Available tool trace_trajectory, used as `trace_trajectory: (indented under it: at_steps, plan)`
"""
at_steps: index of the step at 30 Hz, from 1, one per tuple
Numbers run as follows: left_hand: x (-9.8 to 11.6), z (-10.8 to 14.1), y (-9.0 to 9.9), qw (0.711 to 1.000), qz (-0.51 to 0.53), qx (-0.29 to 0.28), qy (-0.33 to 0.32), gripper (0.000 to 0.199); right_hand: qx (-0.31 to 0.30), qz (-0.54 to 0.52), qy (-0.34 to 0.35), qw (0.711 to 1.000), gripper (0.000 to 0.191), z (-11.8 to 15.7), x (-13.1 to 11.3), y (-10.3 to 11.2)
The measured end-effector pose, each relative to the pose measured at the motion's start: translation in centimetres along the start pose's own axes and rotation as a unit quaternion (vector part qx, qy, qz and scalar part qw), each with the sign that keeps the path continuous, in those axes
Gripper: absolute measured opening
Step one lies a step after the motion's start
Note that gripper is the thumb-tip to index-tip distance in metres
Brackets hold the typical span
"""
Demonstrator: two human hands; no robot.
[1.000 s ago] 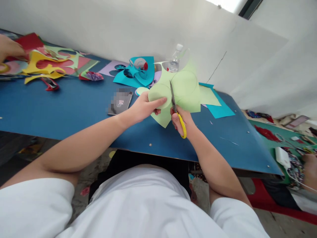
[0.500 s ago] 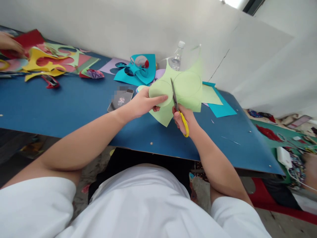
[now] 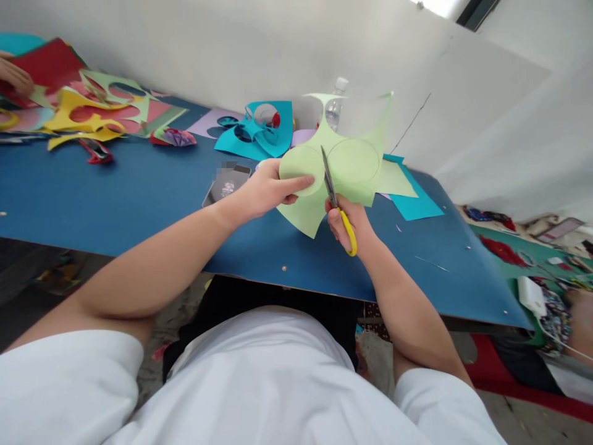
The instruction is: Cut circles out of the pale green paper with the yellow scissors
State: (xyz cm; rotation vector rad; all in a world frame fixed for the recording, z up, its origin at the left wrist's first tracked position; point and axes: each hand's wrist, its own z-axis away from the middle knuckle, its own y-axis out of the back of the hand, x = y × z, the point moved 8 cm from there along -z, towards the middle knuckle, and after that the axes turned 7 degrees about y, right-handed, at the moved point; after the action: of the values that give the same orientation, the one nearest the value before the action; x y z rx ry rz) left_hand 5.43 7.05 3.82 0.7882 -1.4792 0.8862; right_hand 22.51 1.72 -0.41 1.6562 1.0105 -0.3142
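Observation:
My left hand [image 3: 273, 188] pinches a light green paper [image 3: 354, 159] at a round part on its left side, thumb on top. Circle outlines show on the sheet, and its upper edge is cut into curves. In my right hand [image 3: 346, 217] are scissors with yellow handles [image 3: 348, 232]. Their blades point up and lie against the paper, just right of the round part under my left thumb. The sheet hangs above the blue table [image 3: 152, 198], in front of a clear bottle [image 3: 334, 108].
A phone [image 3: 227, 184] lies left of my left hand. Behind are blue cut papers [image 3: 257, 139]; green and blue sheets [image 3: 412, 201] lie right. Yellow scraps [image 3: 83, 114] and another person's hand [image 3: 16, 77] are far left.
The green paper has tilted and shifted slightly, its upper curved strip now showing in front of the bottle. My right hand and the scissors have moved slightly right. The other person's hand has moved left.

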Motion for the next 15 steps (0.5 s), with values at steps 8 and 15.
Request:
trace_trajectory:
  at_steps: [8,15]
  plan:
    - [0.0,-0.1,0.1,1.0,-0.003,0.009,-0.001,0.024,0.04,-0.042,-0.028,0.998,0.08,0.9,-1.6,0.5]
    - [-0.1,-0.6,0.3,0.999,-0.014,-0.021,-0.034,0.023,0.038,-0.03,-0.023,0.999,0.08,0.7,-1.2,0.6]
